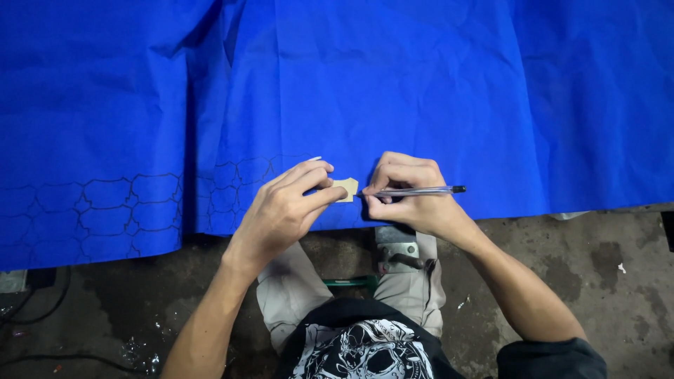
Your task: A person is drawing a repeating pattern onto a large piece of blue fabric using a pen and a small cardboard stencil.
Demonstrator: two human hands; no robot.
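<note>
A wide blue fabric sheet lies spread in front of me, with rows of inked outline shapes along its near left edge. My left hand presses a small tan template piece flat on the fabric near the edge, fingers on top of it. My right hand grips a clear pen with a dark cap, held sideways, its tip touching the right side of the template.
The fabric's near edge hangs over a dirty grey floor. A metal bracket with a green bar sits between my knees. Dark cables run at the lower left. My black printed shirt fills the bottom centre.
</note>
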